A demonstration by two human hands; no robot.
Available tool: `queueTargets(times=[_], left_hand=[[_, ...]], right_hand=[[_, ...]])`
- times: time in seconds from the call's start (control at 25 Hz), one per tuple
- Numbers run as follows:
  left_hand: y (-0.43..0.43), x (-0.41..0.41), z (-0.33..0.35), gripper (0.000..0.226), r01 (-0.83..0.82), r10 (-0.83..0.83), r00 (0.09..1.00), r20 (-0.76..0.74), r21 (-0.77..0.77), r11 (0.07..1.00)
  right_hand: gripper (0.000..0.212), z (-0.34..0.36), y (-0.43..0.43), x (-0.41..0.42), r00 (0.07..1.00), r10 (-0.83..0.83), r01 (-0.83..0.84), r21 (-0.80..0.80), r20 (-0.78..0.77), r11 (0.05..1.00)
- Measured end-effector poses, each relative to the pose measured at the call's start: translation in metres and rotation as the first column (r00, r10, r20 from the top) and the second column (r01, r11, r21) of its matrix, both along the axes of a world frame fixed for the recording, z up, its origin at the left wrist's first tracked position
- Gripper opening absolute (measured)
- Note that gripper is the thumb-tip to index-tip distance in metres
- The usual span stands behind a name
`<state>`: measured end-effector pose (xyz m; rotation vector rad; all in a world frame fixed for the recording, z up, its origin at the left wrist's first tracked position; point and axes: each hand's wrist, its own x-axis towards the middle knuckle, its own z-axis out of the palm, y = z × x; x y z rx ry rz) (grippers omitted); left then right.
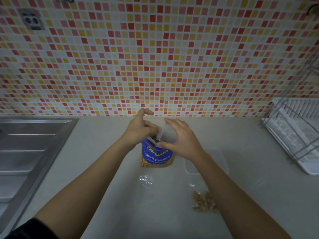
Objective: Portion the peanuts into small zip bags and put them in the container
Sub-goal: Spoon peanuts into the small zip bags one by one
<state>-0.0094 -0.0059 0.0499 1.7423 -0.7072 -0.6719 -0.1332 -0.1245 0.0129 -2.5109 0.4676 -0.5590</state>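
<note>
We hold a small clear zip bag just above the open mouth of the blue peanut packet, which stands on the worktop: our right hand has its grip clamped on the bag, and our left hand pinches at the bag's edge beside the packet's torn top. One filled bag lies near our right forearm, an empty one nearer the middle, and the clear container sits partly hidden under that arm. The risk we see is the limp bag mouth folding closed or the packet tipping as we reach in, scattering peanuts.
</note>
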Motion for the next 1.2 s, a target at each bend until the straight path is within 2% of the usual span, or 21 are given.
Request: queueTargets(times=[0.16,0.24,0.28,0.32,0.4,0.44,0.48,0.52,0.56,0.64,0.72,0.76,0.8,0.84,0.92,0.96,1.04,1.08,1.12,1.2], left_hand=[[-0.001,0.000,-0.003,0.052,0.013,-0.013,1.000,0.002,0.024,1.000],[-0.001,0.001,-0.003,0.046,0.017,-0.018,0.999,0.028,0.013,1.000],[0.000,0.004,-0.005,0.040,-0.004,0.003,0.995,0.097,0.014,1.000],[-0.001,0.011,-0.006,0.035,-0.050,0.033,0.969,0.244,0.064,0.997],[0.001,0.028,-0.011,0.039,-0.191,-0.052,0.795,0.605,0.330,0.924],[0.002,0.034,-0.014,0.043,-0.253,-0.135,0.743,0.656,0.461,0.851],[0.003,0.036,-0.016,0.043,-0.269,-0.160,0.762,0.628,0.531,0.803],[0.003,0.036,-0.018,0.037,-0.241,-0.136,0.805,0.578,0.527,0.815],[0.002,0.033,-0.021,0.026,-0.197,-0.091,0.841,0.533,0.458,0.867],[-0.002,0.024,-0.022,0.013,-0.138,0.040,0.928,0.371,0.240,0.961],[-0.002,0.011,-0.019,0.014,-0.079,0.053,0.977,0.206,0.124,0.989],[-0.002,0.009,-0.017,0.018,-0.066,0.033,0.962,0.271,0.116,0.991],[-0.001,0.010,-0.013,0.021,-0.063,0.011,0.911,0.412,0.113,0.992],[0.000,0.012,-0.008,0.022,-0.064,0.001,0.833,0.554,0.094,0.994],[0.003,0.018,0.003,0.020,-0.010,-0.013,0.671,0.741,0.026,1.000],[0.004,0.021,0.004,0.018,0.054,-0.065,0.583,0.810,0.041,0.998],[0.004,0.019,-0.004,0.017,0.149,-0.222,0.410,0.885,0.175,0.973],[0.003,0.015,-0.013,0.018,0.152,-0.264,0.377,0.888,0.222,0.963],[0.002,0.013,-0.020,0.020,0.120,-0.243,0.401,0.883,0.212,0.970],[-0.004,0.018,-0.029,0.022,-0.041,-0.069,0.509,0.858,0.104,0.994]], right_hand=[[0.056,0.000,-0.003,-0.001,0.991,0.009,-0.011,0.015,0.135,1.000],[0.051,-0.001,-0.003,-0.001,0.986,-0.002,-0.007,0.054,0.166,0.999],[0.051,-0.002,-0.003,-0.001,0.984,-0.017,0.002,0.080,0.179,0.997],[0.052,-0.004,-0.005,-0.001,0.981,-0.041,0.019,0.117,0.191,0.993],[0.054,-0.006,-0.008,-0.002,0.975,-0.101,0.058,0.211,0.197,0.976],[0.055,-0.007,-0.010,-0.004,0.974,-0.123,0.072,0.256,0.191,0.964],[0.056,-0.010,-0.012,-0.005,0.975,-0.138,0.081,0.300,0.174,0.950],[0.056,-0.012,-0.013,-0.006,0.978,-0.146,0.086,0.343,0.150,0.935],[0.055,-0.015,-0.013,-0.006,0.980,-0.155,0.097,0.382,0.126,0.919],[0.051,-0.020,-0.012,-0.006,0.978,-0.185,0.126,0.437,0.093,0.890],[0.049,-0.025,-0.011,-0.007,0.978,-0.197,0.143,0.481,0.064,0.865],[0.049,-0.027,-0.010,-0.008,0.980,-0.193,0.140,0.498,0.057,0.856],[0.049,-0.028,-0.010,-0.009,0.980,-0.189,0.135,0.511,0.056,0.849],[0.049,-0.028,-0.010,-0.010,0.981,-0.186,0.130,0.519,0.058,0.845],[0.051,-0.031,-0.011,-0.011,0.983,-0.177,0.123,0.521,0.056,0.845],[0.053,-0.032,-0.011,-0.011,0.985,-0.166,0.118,0.516,0.049,0.848],[0.054,-0.034,-0.012,-0.012,0.988,-0.150,0.115,0.502,0.030,0.857],[0.053,-0.034,-0.012,-0.012,0.988,-0.150,0.117,0.498,0.026,0.859],[0.051,-0.034,-0.012,-0.013,0.988,-0.153,0.120,0.496,0.025,0.860],[0.046,-0.032,-0.011,-0.014,0.987,-0.156,0.124,0.493,0.024,0.861]])
